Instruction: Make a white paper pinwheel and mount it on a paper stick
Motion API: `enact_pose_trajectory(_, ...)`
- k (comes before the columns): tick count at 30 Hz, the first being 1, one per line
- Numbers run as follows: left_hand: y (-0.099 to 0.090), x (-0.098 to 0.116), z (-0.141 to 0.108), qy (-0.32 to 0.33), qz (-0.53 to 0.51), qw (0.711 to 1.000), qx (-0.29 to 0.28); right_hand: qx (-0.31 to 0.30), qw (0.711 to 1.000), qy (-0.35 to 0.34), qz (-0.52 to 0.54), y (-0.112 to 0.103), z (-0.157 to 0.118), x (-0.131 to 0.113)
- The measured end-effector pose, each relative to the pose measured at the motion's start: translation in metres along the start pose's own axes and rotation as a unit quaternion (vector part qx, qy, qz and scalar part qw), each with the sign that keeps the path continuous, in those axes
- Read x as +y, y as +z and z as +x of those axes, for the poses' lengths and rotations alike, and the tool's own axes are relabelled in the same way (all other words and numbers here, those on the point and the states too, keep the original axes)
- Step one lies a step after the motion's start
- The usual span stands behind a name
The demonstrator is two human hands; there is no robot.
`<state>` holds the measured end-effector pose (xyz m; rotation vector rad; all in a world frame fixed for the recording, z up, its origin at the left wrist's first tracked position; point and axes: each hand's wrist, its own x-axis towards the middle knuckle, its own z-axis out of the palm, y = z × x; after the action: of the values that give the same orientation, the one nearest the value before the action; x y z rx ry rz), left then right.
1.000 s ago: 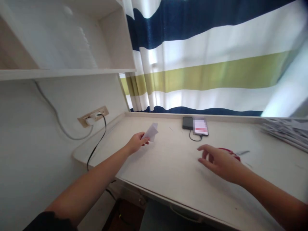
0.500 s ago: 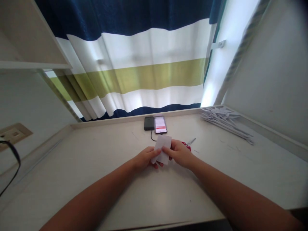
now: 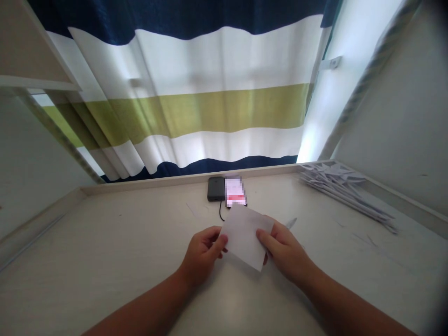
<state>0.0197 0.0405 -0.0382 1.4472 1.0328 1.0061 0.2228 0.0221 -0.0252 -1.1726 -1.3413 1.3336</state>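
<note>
A piece of white paper (image 3: 244, 237) is held above the desk between both hands, tilted toward me. My left hand (image 3: 205, 252) pinches its left edge, thumb on top and fingers curled beneath. Gripping the right side is my right hand (image 3: 280, 245), its thumb flat on the face of the sheet and the other fingers behind. Past the right hand, the blade of a pair of scissors (image 3: 291, 223) pokes out; the handles are hidden behind that hand.
A black box-shaped device (image 3: 216, 189) with a cable lies beside a phone (image 3: 235, 190) at the back of the desk (image 3: 140, 224). Several white paper strips (image 3: 346, 191) are heaped at the back right. Thin scraps lie around. A striped curtain (image 3: 210, 107) hangs behind.
The paper, a smaller folded-looking piece before, now shows as a wider flat sheet. My hands have moved apart, and the view has come closer. The scissors' red handles have become covered.
</note>
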Motion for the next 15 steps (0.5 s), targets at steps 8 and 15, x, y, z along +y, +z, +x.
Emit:
enact_pose_trajectory(8,-0.006,-0.003,0.009,-0.071,-0.063,0.995,0.009,0.025,0.999,-0.003,-0.024,-0.01,0.004,0.004)
enact_pose_trajectory(15,-0.005,-0.008,0.008,-0.056,-0.146,0.987,-0.033,-0.035,0.981,-0.063,-0.179,-0.007,0.0,-0.009)
